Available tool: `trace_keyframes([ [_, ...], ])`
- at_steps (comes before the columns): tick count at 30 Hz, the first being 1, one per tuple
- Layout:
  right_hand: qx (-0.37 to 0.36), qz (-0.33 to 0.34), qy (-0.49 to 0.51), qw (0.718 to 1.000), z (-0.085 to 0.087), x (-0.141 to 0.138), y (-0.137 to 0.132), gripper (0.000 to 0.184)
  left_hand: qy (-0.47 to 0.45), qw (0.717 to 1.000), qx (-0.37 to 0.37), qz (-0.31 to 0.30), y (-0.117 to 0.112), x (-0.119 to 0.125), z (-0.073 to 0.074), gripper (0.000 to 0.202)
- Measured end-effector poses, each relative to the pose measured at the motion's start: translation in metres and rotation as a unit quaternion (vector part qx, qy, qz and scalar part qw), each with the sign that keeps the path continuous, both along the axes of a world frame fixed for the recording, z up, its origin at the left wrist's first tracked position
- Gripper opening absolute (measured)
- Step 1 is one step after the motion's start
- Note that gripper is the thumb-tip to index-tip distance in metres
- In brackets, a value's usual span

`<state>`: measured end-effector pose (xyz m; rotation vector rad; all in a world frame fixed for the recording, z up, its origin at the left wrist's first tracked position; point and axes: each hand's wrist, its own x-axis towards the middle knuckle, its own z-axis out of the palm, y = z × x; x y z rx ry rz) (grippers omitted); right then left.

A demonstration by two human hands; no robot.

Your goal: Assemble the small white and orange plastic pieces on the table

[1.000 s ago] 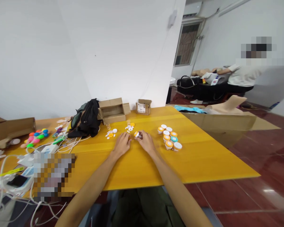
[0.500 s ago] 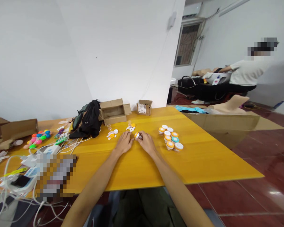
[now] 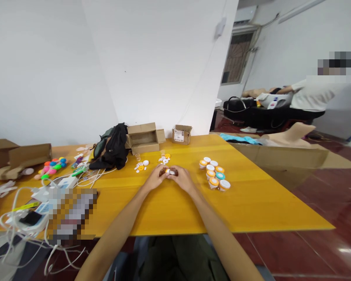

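The small brown-and-white container [image 3: 172, 172] was found between the fingertips of both hands, near the middle of the table [image 3: 175, 210]. The right hand [image 3: 181, 179] had curled fingers gripping its right side. The left hand [image 3: 155, 179] met its left side, fingers bent; whether it gripped could not be determined. Lidded jars [image 3: 212, 173] stood apart, rightward.

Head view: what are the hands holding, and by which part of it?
The left hand and the right hand hold a small jar between them, one at each end; which end has the lid cannot be told.
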<state>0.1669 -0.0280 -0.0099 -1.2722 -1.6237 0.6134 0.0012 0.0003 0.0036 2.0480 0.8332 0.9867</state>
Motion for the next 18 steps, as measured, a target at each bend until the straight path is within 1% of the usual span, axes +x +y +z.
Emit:
trace_keyframes([
  [5,-0.033,0.045,0.118,0.992,-0.007,0.001,0.007,0.023,-0.042,0.995,-0.091,-0.013,0.003,-0.001,-0.003,0.022],
  [8,-0.035,0.059,0.154,0.986,-0.008,0.001,0.009,0.021,-0.063,0.990,-0.122,-0.012,0.005,0.000,-0.004,0.028],
  [10,-0.024,0.055,0.149,0.987,-0.007,0.001,0.008,0.019,-0.061,0.990,-0.124,-0.011,0.004,0.001,-0.004,0.030],
  [12,-0.002,0.044,0.128,0.991,-0.005,0.000,0.005,0.019,-0.051,0.993,-0.110,-0.008,0.002,0.003,-0.005,0.030],
  [16,0.065,0.016,0.049,0.997,0.001,-0.004,-0.001,0.017,-0.030,0.997,-0.077,-0.006,-0.002,0.003,-0.004,0.032],
  [18,0.081,-0.002,0.019,0.997,0.003,-0.006,-0.003,0.015,-0.027,0.997,-0.070,-0.008,-0.004,0.003,-0.003,0.034],
])
